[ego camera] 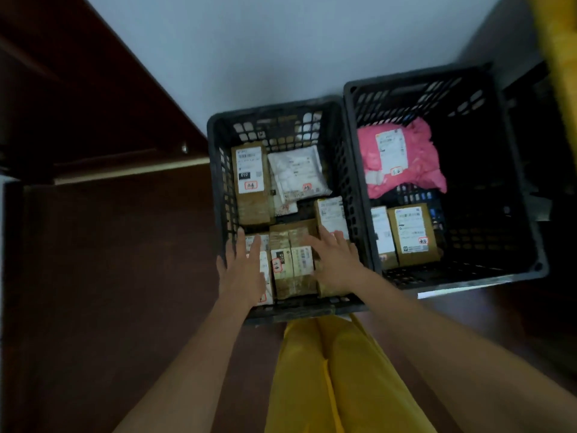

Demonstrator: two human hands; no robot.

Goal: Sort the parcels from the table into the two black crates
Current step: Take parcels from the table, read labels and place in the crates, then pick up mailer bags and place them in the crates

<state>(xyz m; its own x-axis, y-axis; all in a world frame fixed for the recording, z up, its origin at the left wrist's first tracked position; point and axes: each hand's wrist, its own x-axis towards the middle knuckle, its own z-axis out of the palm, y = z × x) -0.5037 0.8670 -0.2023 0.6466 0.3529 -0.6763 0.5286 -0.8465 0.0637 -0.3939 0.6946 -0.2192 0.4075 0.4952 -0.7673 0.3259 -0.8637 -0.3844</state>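
Head camera looks steeply down, close over two crates (343, 126) on the floor

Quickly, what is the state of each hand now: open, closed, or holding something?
Left hand: open, fingers straight, over the parcels in the left crate, holding nothing.
Right hand: open, fingers spread, over the same parcels, holding nothing.

Label print on the pink parcel (402, 157) is too blurred to read

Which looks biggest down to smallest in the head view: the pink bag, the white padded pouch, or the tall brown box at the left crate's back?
1. pink bag
2. white padded pouch and tall brown box: they look about alike, so I won't rank them.
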